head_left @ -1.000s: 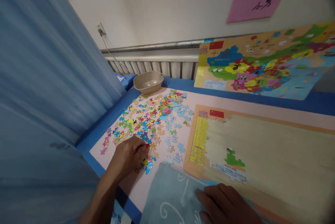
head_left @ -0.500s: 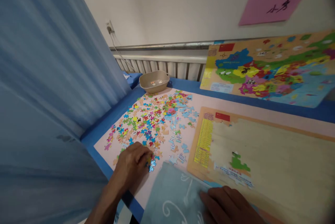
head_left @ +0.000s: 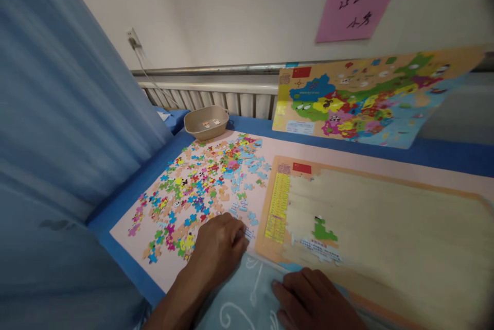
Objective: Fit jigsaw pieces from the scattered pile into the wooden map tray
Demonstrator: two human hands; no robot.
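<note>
Loose jigsaw pieces (head_left: 196,180) in many colours lie spread over a pale pink sheet. My left hand (head_left: 222,240) is closed low over their near right side, its fingertips bent down beside a few pale lettered pieces; what is between the fingers is hidden. To the right lies a puzzle board (head_left: 386,216) with its left border and a flag corner filled in. A green cluster of pieces (head_left: 324,230) and a lettered strip sit inside its frame. My right hand (head_left: 314,296) rests with fingers spread on a blue-grey patterned cloth (head_left: 241,294) at the board's near edge.
A beige basket (head_left: 206,124) holding a few pieces stands at the back. A finished map picture (head_left: 347,108) leans against the wall rail. A blue curtain (head_left: 57,114) hangs along the left, and a pink note (head_left: 358,5) is on the wall.
My left hand has moved right, from the colourful pieces to the lettered ones near the board. My right hand stays on the cloth. The view has swung to the right.
</note>
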